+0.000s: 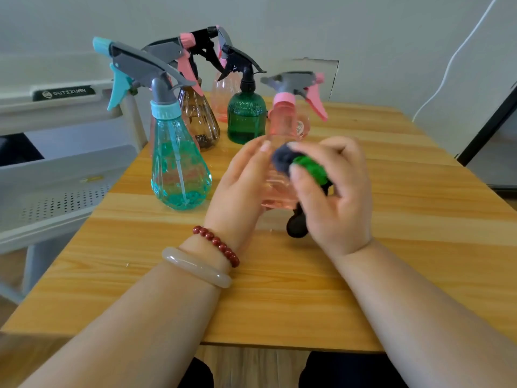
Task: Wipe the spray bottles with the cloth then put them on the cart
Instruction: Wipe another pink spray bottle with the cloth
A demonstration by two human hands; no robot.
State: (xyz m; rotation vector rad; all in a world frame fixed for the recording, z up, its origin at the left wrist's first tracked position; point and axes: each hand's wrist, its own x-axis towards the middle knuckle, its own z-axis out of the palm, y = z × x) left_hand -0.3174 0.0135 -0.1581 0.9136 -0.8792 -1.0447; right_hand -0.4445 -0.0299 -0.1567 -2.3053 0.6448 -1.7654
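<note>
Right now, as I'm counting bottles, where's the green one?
Head view, centre: the green bottle stands between the brown bottle and the held pink bottle.

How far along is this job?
Done: nothing evident; no bottle shows on the cart. In hand: left hand holds the pink bottle, right hand presses the cloth on it. Left: teal bottle, brown bottle, green bottle, rear pink bottle, all on the table.

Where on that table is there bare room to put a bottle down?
Bare wood of the table lies right of the right hand and along the near edge. The far left corner is crowded with the teal bottle, brown bottle and green bottle.
</note>
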